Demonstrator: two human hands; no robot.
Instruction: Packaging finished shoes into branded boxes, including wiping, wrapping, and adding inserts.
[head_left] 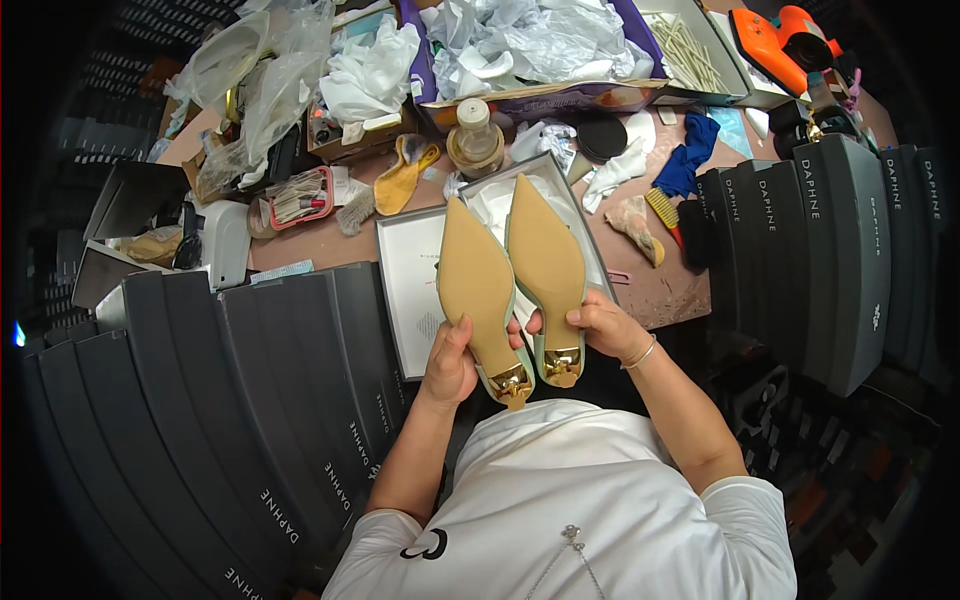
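I hold a pair of pointed shoes side by side, soles up and toes away from me. Their soles are tan, the edges pale green, the heels shiny gold. My left hand [452,365] is closed on the left shoe [477,270], thumb on the sole near the heel. The right shoe [547,245] is gripped by my right hand [603,325], its thumb on the sole's edge. Some fingers of both hands are hidden behind the shoes. Beneath the shoes lies an open shoebox [405,290] with white paper inside; the shoes cover part of it.
Stacked dark shoeboxes stand at the left [300,330] and right [845,260]. On the table are a glass jar [474,140], a yellow cloth [404,175], a brush [663,212], a blue cloth [688,155] and a pink basket [303,197]. A purple box [540,100] of crumpled paper stands behind.
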